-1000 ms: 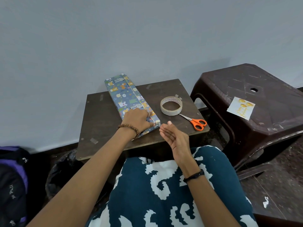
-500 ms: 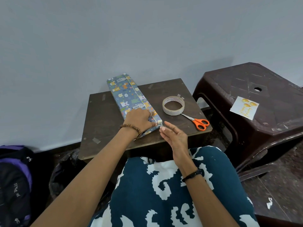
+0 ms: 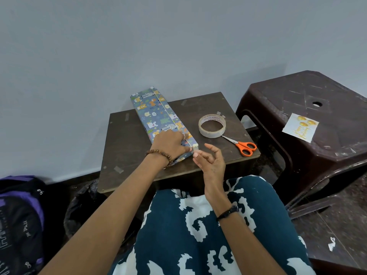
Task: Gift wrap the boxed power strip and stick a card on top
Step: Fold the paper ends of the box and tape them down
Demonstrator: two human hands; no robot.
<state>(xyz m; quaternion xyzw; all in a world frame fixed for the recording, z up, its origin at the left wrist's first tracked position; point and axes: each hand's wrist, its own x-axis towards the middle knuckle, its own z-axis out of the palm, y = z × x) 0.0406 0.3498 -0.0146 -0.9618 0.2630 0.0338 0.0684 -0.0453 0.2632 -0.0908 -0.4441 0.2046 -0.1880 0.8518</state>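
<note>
The long box wrapped in blue animal-print paper [image 3: 156, 116] lies diagonally on the small dark table [image 3: 127, 143], its far end past the table's back edge. My left hand [image 3: 170, 143] presses flat on the box's near end, thumb by a small piece of tape at the corner. My right hand [image 3: 210, 161] hovers just right of that corner, fingers curled apart, holding nothing. A white "Happy Birthday" card [image 3: 300, 128] with gold balloons lies on the brown plastic stool [image 3: 317, 155] to the right.
A roll of tape [image 3: 212, 126] and orange-handled scissors [image 3: 243, 146] lie on the table's right side. Small tape scraps dot the tabletop. A black and purple backpack [image 3: 19, 221] sits on the floor at the left. My patterned lap is below the table.
My right hand went to the box's near corner with a tape piece, then drew back slightly with fingers apart. The left hand stayed pressed on the box.
</note>
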